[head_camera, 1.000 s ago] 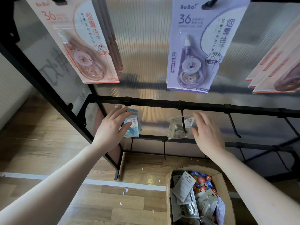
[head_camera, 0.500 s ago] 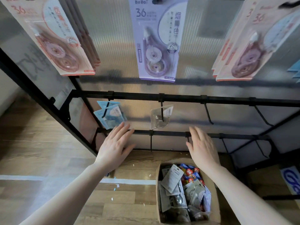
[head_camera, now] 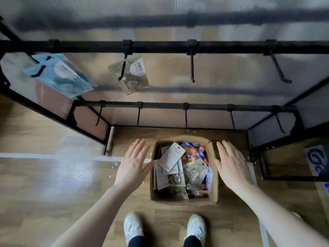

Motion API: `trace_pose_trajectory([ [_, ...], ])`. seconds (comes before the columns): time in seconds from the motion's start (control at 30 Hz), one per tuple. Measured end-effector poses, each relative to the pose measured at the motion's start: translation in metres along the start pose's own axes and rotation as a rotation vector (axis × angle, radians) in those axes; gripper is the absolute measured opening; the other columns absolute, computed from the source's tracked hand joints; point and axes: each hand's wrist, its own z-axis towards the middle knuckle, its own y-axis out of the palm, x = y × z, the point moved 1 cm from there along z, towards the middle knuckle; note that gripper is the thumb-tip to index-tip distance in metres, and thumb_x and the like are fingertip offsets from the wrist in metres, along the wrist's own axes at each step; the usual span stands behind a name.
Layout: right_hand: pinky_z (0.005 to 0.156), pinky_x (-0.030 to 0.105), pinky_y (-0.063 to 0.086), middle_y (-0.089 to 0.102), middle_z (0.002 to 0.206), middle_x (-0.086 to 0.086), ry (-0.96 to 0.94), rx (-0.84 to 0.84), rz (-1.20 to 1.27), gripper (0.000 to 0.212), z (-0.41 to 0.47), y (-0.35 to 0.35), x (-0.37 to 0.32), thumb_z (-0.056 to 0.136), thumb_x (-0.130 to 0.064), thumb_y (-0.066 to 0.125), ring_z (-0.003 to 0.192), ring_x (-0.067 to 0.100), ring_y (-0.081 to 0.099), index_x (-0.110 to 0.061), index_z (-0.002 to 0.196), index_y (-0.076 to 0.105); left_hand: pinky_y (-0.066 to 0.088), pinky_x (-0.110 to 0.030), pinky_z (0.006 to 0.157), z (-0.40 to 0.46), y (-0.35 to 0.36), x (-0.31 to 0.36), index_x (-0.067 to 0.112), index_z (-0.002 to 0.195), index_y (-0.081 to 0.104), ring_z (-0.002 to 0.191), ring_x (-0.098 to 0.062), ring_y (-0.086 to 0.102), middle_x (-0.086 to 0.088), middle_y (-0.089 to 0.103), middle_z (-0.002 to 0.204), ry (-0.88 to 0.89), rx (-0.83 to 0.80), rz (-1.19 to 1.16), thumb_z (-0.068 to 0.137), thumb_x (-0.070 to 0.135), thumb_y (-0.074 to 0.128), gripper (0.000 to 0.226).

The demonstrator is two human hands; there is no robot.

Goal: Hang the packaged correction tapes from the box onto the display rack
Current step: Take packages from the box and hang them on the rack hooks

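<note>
Hands hover flat and empty on either side of the cardboard box (head_camera: 213,175) — left hand (head_camera: 132,164) beside its left wall, right hand (head_camera: 231,168) beside its right, fingers straight. Packaged correction tapes (head_camera: 171,157) lie heaped inside. On the display rack (head_camera: 160,47) behind, blue packs (head_camera: 60,75) and a clear pack (head_camera: 131,75) hang on neighbouring hooks.

Your left hand (head_camera: 132,165) and right hand (head_camera: 231,166) are both stretched forward, palms down, fingers straight, holding nothing.
</note>
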Motion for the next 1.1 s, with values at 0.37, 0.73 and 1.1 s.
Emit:
trace_pose_trajectory([
  [0.37, 0.087, 0.047, 0.05, 0.06, 0.119, 0.023, -0.005, -0.15, -0.015, 0.063, -0.021, 0.1, 0.038, 0.065, -0.011, 0.083, 0.109, 0.039, 0.06, 0.003, 0.12, 0.057, 0.016, -0.031, 0.113, -0.025, 0.106, -0.002, 0.018, 0.145, 0.032, 0.144, -0.016, 0.012, 0.0, 0.024, 0.154, -0.077, -0.26, -0.03, 0.092, 0.042, 0.053, 0.062],
  [0.73, 0.108, 0.041, 0.032, 0.041, 0.141, 0.019, -0.07, -0.277, -0.026, 0.053, -0.007, 0.224, 0.024, 0.091, -0.021, 0.056, 0.132, 0.033, 0.038, -0.001, 0.137, 0.04, -0.007, -0.028, 0.114, -0.005, 0.225, -0.029, 0.016, 0.15, 0.009, 0.145, -0.016, -0.004, -0.002, 0.003, 0.158, 0.193, -0.601, 0.259, 0.094, 0.029, 0.049, 0.07],
  [1.1, 0.098, 0.039, 0.039, 0.049, 0.131, 0.014, -0.088, -0.395, -0.047, 0.053, 0.007, 0.316, 0.023, 0.091, -0.027, 0.055, 0.122, 0.03, 0.045, -0.006, 0.136, 0.038, 0.003, -0.034, 0.117, -0.015, 0.319, -0.033, 0.006, 0.146, 0.014, 0.143, -0.024, 0.008, -0.009, 0.017, 0.152, 0.212, -0.7, 0.406, 0.083, 0.04, 0.063, 0.087],
])
